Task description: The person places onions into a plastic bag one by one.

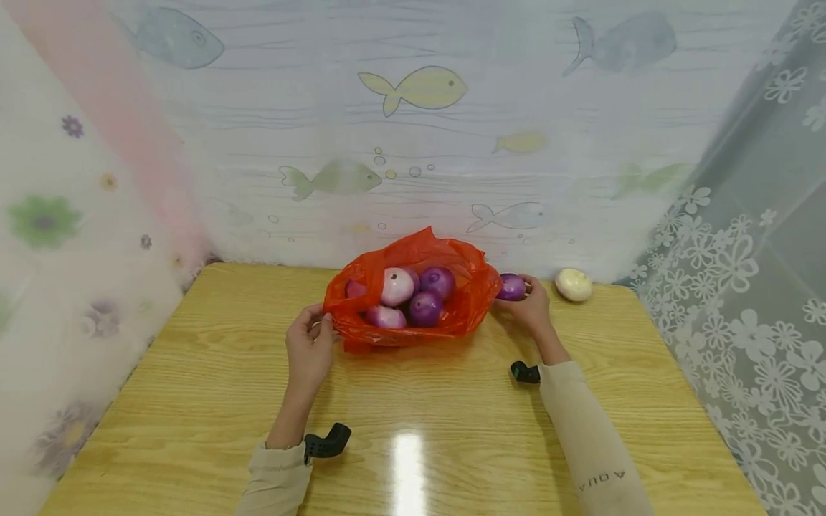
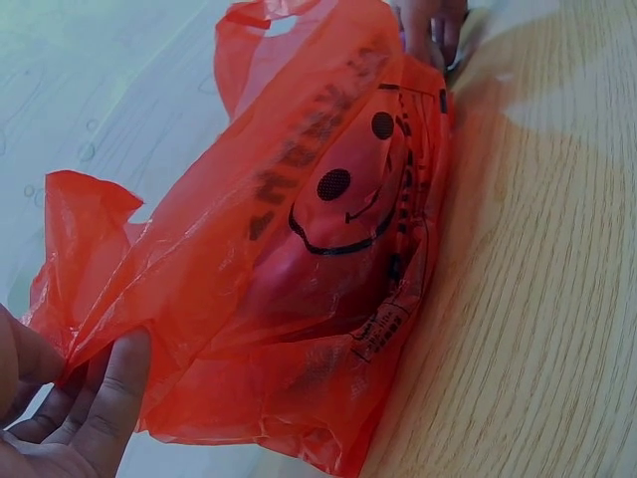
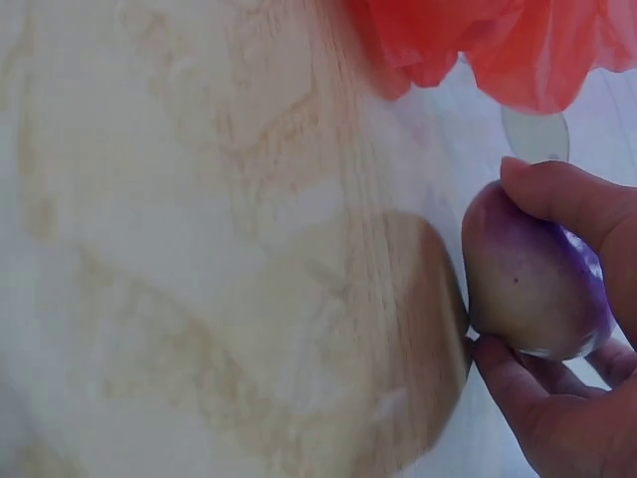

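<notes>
A red plastic bag (image 1: 464,319) lies on the table with its mouth spread, and several purple onions (image 1: 426,308) show inside it. My left hand (image 1: 310,350) pinches the bag's left rim between thumb and fingers. In the left wrist view the bag (image 2: 318,289) has a printed smiley face on its side. To the right of the bag, my right hand (image 1: 530,308) grips a single purple onion (image 1: 512,287). The right wrist view has this onion (image 3: 537,279) between thumb and fingers, beside the red bag's edge.
A pale, whitish onion (image 1: 573,284) sits on the table near its back right corner. The wooden table (image 1: 464,430) meets a fish-patterned curtain (image 1: 413,143) along its back edge. A flower-patterned curtain (image 1: 755,344) hangs along the right side.
</notes>
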Demonstrator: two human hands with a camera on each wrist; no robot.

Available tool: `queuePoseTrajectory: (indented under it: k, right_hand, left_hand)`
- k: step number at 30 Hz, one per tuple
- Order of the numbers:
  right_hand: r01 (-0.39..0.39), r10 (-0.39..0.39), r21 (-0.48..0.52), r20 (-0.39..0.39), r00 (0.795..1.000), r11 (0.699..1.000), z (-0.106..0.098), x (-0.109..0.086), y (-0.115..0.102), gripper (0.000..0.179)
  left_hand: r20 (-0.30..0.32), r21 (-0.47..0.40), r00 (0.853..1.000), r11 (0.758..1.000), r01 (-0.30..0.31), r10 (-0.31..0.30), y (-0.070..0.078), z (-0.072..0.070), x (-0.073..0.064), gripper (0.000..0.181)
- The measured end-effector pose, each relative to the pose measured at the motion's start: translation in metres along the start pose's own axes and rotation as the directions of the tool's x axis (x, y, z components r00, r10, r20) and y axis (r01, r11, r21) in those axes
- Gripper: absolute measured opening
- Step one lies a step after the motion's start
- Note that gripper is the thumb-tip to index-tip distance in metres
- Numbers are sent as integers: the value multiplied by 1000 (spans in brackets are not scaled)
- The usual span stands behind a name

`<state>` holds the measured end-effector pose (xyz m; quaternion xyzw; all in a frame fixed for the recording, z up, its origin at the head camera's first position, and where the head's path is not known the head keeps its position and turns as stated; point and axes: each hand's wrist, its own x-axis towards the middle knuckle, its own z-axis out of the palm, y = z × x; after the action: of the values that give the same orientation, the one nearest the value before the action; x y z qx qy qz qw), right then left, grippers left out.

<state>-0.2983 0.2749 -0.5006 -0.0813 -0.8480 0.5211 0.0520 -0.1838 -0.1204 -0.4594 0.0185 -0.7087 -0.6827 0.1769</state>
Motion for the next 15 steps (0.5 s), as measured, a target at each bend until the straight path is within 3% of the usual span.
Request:
queuePoseTrajectory:
  k: [7,12,15]
  right_hand:
    - [-1,5,59,-78,997,998,-2,-6,-1,87]
    - [84,-45,181,-213,976,980,-4,-9,-12,83]
    - [159,-74,281,-291,954,946,-6,-12,-25,81]
  left_hand:
    - [4,-5,1000,1000,-18,18,-2,1,0,21]
    - [8,-10,1000,1000,-27,27,-2,1,0,21]
    - [9,-12,1000,1000,-27,27,-2,2,1,21]
